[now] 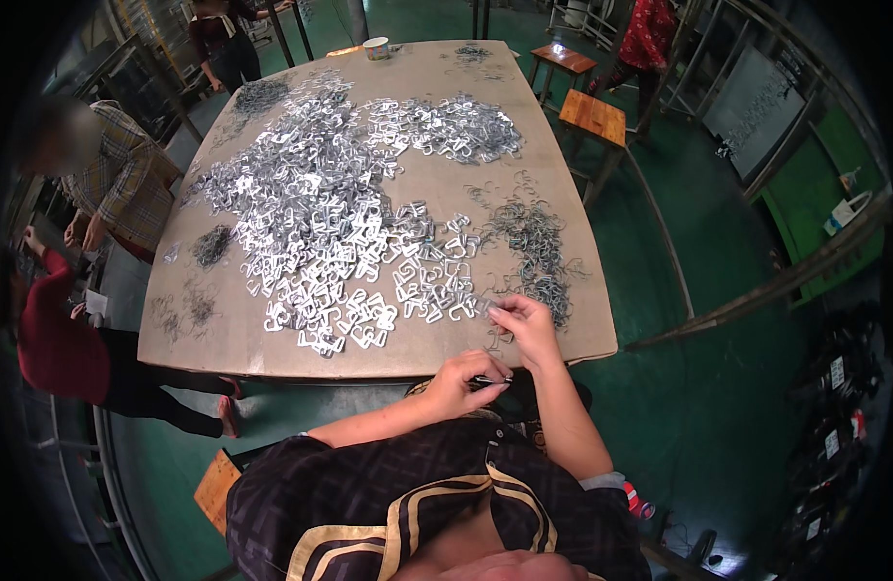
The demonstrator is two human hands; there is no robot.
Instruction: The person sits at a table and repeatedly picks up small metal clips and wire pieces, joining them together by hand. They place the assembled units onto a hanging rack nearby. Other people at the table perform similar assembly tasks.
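At the near edge of the table, my left hand [463, 383] is closed on a small dark object [487, 381] with a shiny edge; its kind is too small to tell. Just above it and to the right, my right hand [527, 329] pinches a small pale metal piece [487, 306] between thumb and fingertips. Beyond that hand lies a heap of thin dark wire hooks [533, 247]. To its left spreads a large pile of shiny silver-white hook-shaped pieces [316, 213], with a few loose wire hooks [499, 337] close to my fingers.
The brown-covered table [427, 353] also bears small dark wire heaps [212, 246] on its left side and a paper tub [376, 48] at the far end. Several people stand around, two at the left. Wooden stools [593, 118] stand along the right.
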